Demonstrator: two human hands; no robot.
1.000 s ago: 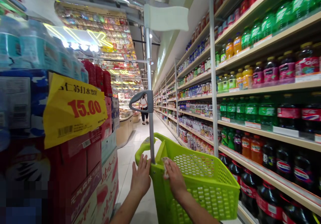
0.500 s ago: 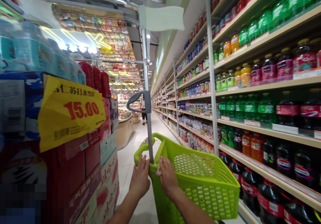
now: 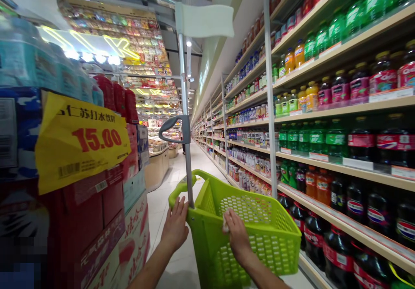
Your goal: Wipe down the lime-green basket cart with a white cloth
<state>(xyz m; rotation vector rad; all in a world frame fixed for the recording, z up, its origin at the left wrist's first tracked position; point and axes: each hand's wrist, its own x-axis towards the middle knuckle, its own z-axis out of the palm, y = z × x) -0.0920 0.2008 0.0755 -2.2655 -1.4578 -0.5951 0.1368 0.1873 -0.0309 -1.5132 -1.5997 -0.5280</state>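
A lime-green shopping basket cart (image 3: 266, 248) stands in front of me, with perforated sides and a grey metal pole (image 3: 188, 172) rising from its left end. My left hand (image 3: 176, 225) lies against that end beside the pole's base, its fingers stretched out and nothing seen in them. Pinched in the fingers of my right hand (image 3: 238, 233) is a crumpled white tissue or cloth (image 3: 225, 225), which sits at the basket's near long rim. Partway up the pole is a grey loop handle (image 3: 175, 129); a pale flag-shaped panel (image 3: 205, 21) tops it.
Shelves of bottled drinks (image 3: 324, 138) run along the right, close to the basket. Stacked drink cartons (image 3: 97, 202) with a yellow price sign (image 3: 84, 144) stand close on the left. A tiled aisle (image 3: 202, 157) stretches ahead past a wooden display counter (image 3: 157, 168).
My right hand has slid rightward along the near rim with the tissue, away from the pole. The left hand stays by the pole. The view has shifted slightly.
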